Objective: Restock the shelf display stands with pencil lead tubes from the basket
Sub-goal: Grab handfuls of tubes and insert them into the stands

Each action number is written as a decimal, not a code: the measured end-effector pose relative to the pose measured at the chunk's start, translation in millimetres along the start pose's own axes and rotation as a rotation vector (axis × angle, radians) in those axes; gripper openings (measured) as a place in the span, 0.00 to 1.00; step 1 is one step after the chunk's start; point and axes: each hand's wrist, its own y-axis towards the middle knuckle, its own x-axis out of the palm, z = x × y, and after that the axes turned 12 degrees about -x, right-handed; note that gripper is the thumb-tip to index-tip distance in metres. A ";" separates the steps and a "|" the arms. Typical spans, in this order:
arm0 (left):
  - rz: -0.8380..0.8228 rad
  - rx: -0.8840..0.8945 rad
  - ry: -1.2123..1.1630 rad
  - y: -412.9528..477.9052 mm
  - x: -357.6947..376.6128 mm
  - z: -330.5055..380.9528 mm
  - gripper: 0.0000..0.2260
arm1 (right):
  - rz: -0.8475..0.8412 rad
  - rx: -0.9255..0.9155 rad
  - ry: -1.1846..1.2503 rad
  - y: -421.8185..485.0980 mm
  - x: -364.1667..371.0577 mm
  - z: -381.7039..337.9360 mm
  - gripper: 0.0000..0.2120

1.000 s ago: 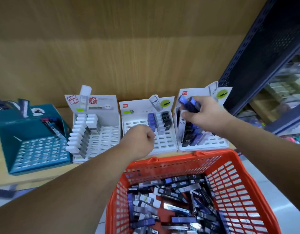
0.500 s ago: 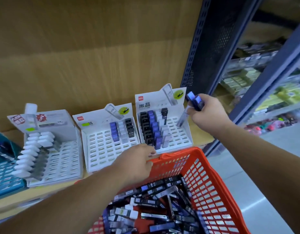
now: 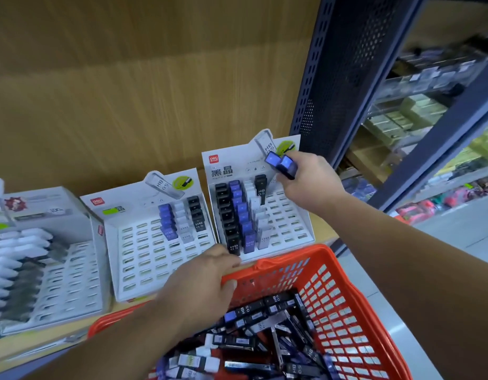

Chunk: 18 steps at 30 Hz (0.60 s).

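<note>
An orange basket (image 3: 344, 305) in the foreground holds several black, blue and white pencil lead tubes (image 3: 264, 333). My left hand (image 3: 201, 286) grips the basket's far rim. My right hand (image 3: 308, 182) holds two blue lead tubes (image 3: 282, 164) above the rightmost white display stand (image 3: 289, 218). That stand carries rows of black, blue and white tubes on its left side. The middle white display stand (image 3: 144, 250) has three short rows of tubes near its back.
A third white stand (image 3: 72, 270) with white and grey items sits at the left on the wooden shelf (image 3: 323, 229). A dark perforated shelf upright (image 3: 344, 64) rises right of the stands. Blurred stocked shelves lie beyond it.
The view has swung right, so the stands sit further left. My right hand with the blue tubes came back over the rightmost stand. My left hand moved down onto the basket rim.
</note>
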 end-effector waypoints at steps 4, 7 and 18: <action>-0.001 -0.014 -0.099 3.4 -3.8 2.7 0.12 | -0.042 -0.055 -0.106 1.1 5.1 -3.3 0.10; -0.012 -0.105 -0.233 5.2 -7.7 4.2 0.20 | -0.056 -0.082 -0.162 1.5 0.6 -7.7 0.12; -0.023 -0.093 -0.266 6.1 -8.3 -1.0 0.20 | -0.071 -0.086 -0.269 -2.2 5.5 -8.5 0.15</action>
